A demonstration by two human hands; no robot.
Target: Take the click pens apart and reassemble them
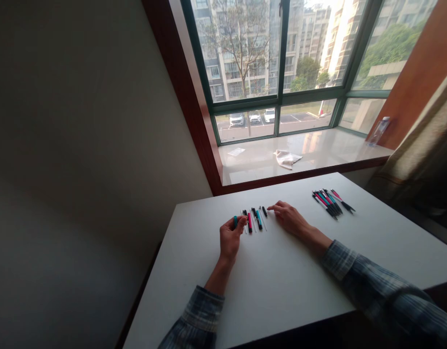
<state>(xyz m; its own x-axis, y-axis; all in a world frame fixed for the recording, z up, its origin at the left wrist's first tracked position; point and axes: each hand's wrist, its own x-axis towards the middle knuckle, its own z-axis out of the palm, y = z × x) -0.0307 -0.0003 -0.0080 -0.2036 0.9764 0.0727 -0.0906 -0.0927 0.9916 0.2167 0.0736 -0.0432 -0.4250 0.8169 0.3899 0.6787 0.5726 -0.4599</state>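
Note:
My left hand [230,238] is closed in a pinch around a teal pen barrel [235,222], which stands upright by the fingertips. Just right of it lies a row of pen parts: a pink barrel [250,223], another teal barrel [259,219] with a dark end, thin refills [263,219] and short black pieces. My right hand [288,216] rests low over the table, its index finger stretched towards a small black pen part [264,212] at the row's right end. Nothing shows in its grasp; its other fingers are partly curled and partly hidden.
A bunch of pink, teal and black pens [327,202] lies at the right of the white table [281,286]. Behind the table, the windowsill [252,167] bears a crumpled cloth [287,159], a flat white packet [237,151] and a clear bottle [379,131]. A wall stands left.

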